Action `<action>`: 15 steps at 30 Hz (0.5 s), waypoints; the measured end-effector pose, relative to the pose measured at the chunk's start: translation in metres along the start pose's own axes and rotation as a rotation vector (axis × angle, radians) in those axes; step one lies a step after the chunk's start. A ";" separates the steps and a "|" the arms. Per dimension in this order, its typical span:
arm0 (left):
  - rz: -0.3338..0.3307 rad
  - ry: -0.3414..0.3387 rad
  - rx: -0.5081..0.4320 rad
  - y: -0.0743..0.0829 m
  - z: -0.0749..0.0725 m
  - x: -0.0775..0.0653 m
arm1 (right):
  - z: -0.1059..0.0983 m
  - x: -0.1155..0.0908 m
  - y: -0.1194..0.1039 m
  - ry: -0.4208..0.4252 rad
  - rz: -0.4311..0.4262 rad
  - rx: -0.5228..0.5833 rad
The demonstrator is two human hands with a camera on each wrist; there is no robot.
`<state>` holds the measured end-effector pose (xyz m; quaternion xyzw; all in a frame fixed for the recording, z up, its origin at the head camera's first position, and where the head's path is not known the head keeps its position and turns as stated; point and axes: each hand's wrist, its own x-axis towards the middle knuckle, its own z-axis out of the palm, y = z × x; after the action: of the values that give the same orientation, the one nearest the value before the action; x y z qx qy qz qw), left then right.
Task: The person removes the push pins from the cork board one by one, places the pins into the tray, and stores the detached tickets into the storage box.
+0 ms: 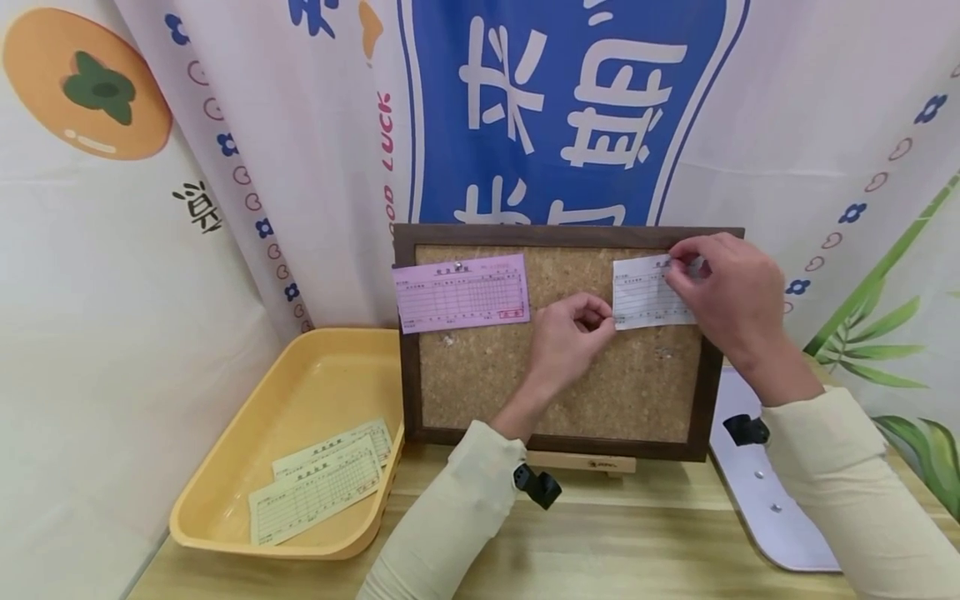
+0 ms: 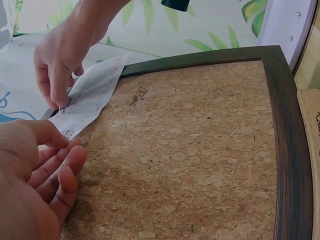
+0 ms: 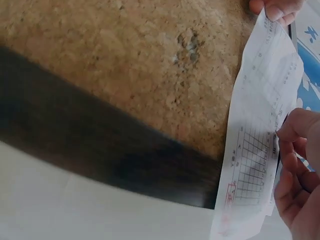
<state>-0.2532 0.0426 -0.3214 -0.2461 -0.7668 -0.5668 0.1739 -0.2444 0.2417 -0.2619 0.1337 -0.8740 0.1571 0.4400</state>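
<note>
A white receipt slip (image 1: 645,292) lies against the upper right of the framed cork board (image 1: 480,383). My left hand (image 1: 567,337) pinches the slip's lower left corner between thumb and forefinger. Up at its top edge, my right hand (image 1: 727,292) pinches a small shiny pushpin (image 2: 62,109), mostly hidden by the fingertips. In the right wrist view the slip (image 3: 255,150) bows slightly and its printed end overlaps the dark frame (image 3: 165,165). At the board's upper left hangs a pink receipt slip (image 1: 465,296), with a silver pushpin (image 1: 459,266) at its top.
A yellow tray (image 1: 217,442) stands on the wooden table (image 1: 585,533) at the left, holding pale green slips (image 1: 315,492). To the right, a pale purple panel (image 1: 765,525) bears silver pins (image 1: 776,507). A wooden stand (image 1: 585,461) supports the board, and a printed curtain (image 1: 337,167) hangs behind.
</note>
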 end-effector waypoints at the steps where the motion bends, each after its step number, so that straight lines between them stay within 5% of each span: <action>1: -0.001 -0.001 0.000 0.000 0.000 0.000 | 0.000 0.000 0.000 -0.008 0.017 0.019; 5: 0.002 -0.001 0.009 0.000 -0.001 -0.001 | 0.000 -0.002 -0.001 -0.025 0.058 0.058; 15: 0.025 0.006 0.014 0.000 0.000 -0.001 | 0.006 -0.005 -0.002 0.041 -0.016 -0.045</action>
<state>-0.2526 0.0418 -0.3221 -0.2527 -0.7673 -0.5597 0.1849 -0.2451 0.2382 -0.2694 0.1275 -0.8670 0.1369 0.4618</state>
